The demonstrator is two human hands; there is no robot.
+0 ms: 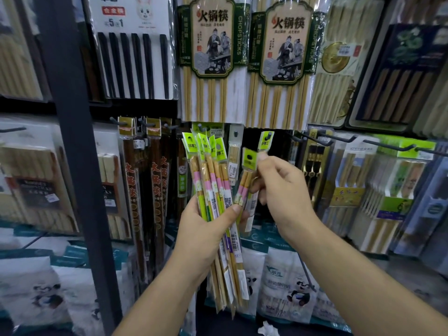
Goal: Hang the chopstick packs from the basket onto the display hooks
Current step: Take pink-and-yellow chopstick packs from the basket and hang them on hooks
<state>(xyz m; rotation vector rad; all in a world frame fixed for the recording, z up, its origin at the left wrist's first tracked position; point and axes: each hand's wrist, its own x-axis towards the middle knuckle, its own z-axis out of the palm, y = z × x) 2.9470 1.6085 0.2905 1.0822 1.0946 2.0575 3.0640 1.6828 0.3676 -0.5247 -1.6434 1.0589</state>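
The left hand (206,229) grips a bundle of chopstick packs (213,175) low in front of the display rack. Its thumb lies across the front of the packs and its fingers curl round behind them, out of sight. The packs fan upward from that grip, so their bright green header cards spread apart above the hand while their lower ends hang down below the wrist. Just to the right, the right hand (284,192) holds a single chopstick pack (245,185), its fingers (269,163) closed narrowly on the pack's right edge. This pack is tilted: its green header stands up and to the left of the fingertips, and its lower end runs down behind the left thumb, close against the bundle. Just above the right forefinger, a hanging pack (266,139) with the same green header sits on a hook; whether the fingertip touches it cannot be told. Further right, several bare hooks (322,140) stick out from the rack, near the right hand. Large hot-pot chopstick packs (213,57) hang in the row above both hands, and bags printed with pandas (291,287) stand below them.
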